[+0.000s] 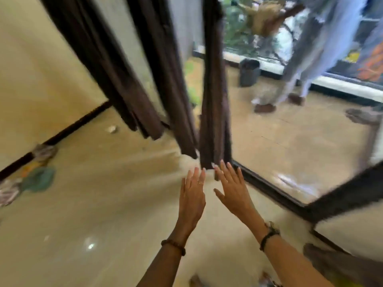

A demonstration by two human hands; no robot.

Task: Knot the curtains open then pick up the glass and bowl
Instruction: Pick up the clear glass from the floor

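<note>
Dark brown curtains hang in front of a glass door. One panel (214, 104) hangs straight down in the middle, its hem just above my fingertips. Two more panels (116, 79) hang to its left. My left hand (191, 195) and my right hand (232, 189) are stretched out side by side below the middle panel, fingers spread and empty. The right fingertips reach the hem; whether they touch it I cannot tell. No glass or bowl is in view. The picture is blurred by motion.
A dark door frame (275, 193) runs along the floor to the right. Beyond the glass lie a dark pot (248, 72), hanging clothes (323, 48) and brown shoes (265, 107). Small objects (39, 177) lie by the left wall on the shiny beige floor (103, 214).
</note>
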